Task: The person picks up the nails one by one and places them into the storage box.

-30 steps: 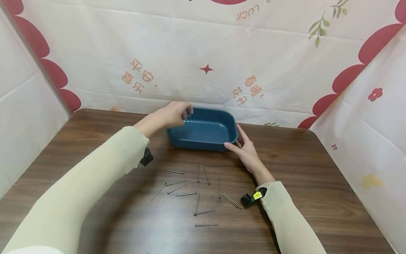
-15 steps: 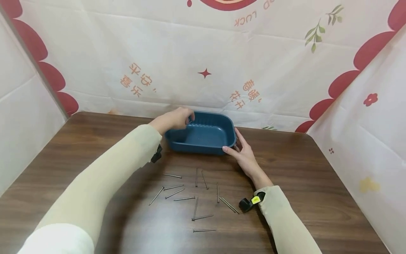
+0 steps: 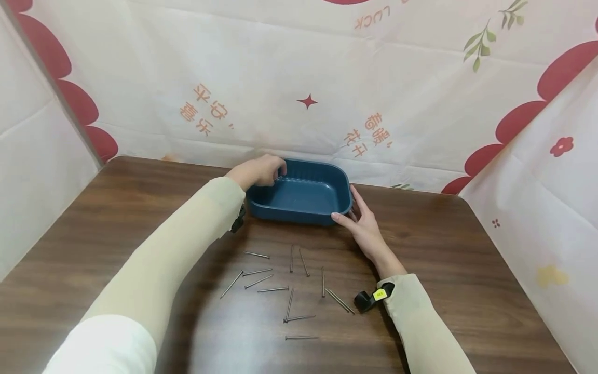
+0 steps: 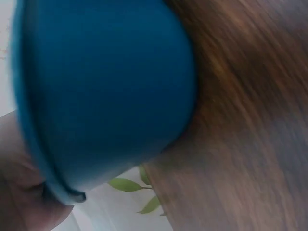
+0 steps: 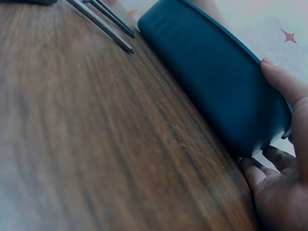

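Observation:
A blue plastic box (image 3: 303, 193), rectangular with rounded corners, stands at the back of the wooden table. My left hand (image 3: 259, 171) is over its left end, fingers bent down inside the rim, pinching a thin metal nail (image 3: 279, 177) that shows only in part. In the left wrist view the box's end wall (image 4: 106, 91) hides most of that hand. My right hand (image 3: 366, 231) grips the box's right end, thumb on the front rim and fingers along the side; the right wrist view shows the thumb (image 5: 284, 82) at the rim and fingertips low by the table.
Several loose nails (image 3: 273, 290) lie scattered on the table (image 3: 434, 291) in front of the box, two side by side (image 3: 340, 301) near the right wrist's black camera (image 3: 364, 300). A printed white cloth (image 3: 261, 67) hangs right behind the box and along both sides.
My left hand has shifted slightly right and lower over the box's left end, its forearm swinging right. The right hand keeps its grip; the loose nails lie as before.

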`<state>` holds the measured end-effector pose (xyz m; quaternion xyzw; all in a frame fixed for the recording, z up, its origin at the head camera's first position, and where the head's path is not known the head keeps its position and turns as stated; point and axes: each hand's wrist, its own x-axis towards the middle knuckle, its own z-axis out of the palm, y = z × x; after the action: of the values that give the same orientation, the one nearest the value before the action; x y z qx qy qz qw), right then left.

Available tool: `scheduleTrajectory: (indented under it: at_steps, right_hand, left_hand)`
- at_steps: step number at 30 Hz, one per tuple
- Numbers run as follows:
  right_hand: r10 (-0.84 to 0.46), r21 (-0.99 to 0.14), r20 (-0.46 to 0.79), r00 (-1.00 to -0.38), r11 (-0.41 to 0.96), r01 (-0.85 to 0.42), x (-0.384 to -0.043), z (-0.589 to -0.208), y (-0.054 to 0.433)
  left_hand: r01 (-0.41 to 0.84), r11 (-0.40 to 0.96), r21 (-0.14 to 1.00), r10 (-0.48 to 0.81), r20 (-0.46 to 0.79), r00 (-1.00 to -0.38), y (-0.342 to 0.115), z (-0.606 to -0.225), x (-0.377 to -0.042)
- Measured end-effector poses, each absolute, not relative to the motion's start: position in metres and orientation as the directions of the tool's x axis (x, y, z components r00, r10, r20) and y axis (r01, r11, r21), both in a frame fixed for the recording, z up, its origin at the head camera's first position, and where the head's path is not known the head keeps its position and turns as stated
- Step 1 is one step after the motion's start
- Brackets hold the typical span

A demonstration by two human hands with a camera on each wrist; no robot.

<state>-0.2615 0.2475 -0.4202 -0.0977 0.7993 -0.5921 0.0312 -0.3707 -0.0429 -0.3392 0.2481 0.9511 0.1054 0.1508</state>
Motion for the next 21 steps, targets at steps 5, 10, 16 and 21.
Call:
scheduleTrajectory:
  at_steps: [5,10,16,21]
  right_hand:
    - [-0.183,-0.951,0.074,-0.980,0.284,-0.124,-0.263,-0.414,0.250]
    - [-0.188,-0.949,0.079,-0.979,0.285,-0.132,-0.263,-0.413,0.250]
    - [-0.192,-0.954,0.076,-0.979,0.272,-0.127,-0.262,-0.417,0.248]
    - [-0.186,-0.954,0.070,-0.980,0.274,-0.120,-0.262,-0.420,0.246]
  left_hand:
    - [0.447,0.860,0.245,0.502,-0.251,-0.828,-0.037,-0.340,-0.375]
    - [0.434,0.869,0.236,0.488,-0.272,-0.829,-0.035,-0.343,-0.374]
    - [0.429,0.875,0.223,0.478,-0.265,-0.837,-0.035,-0.349,-0.373]
    - [0.429,0.877,0.218,0.475,-0.259,-0.841,-0.037,-0.354,-0.371]
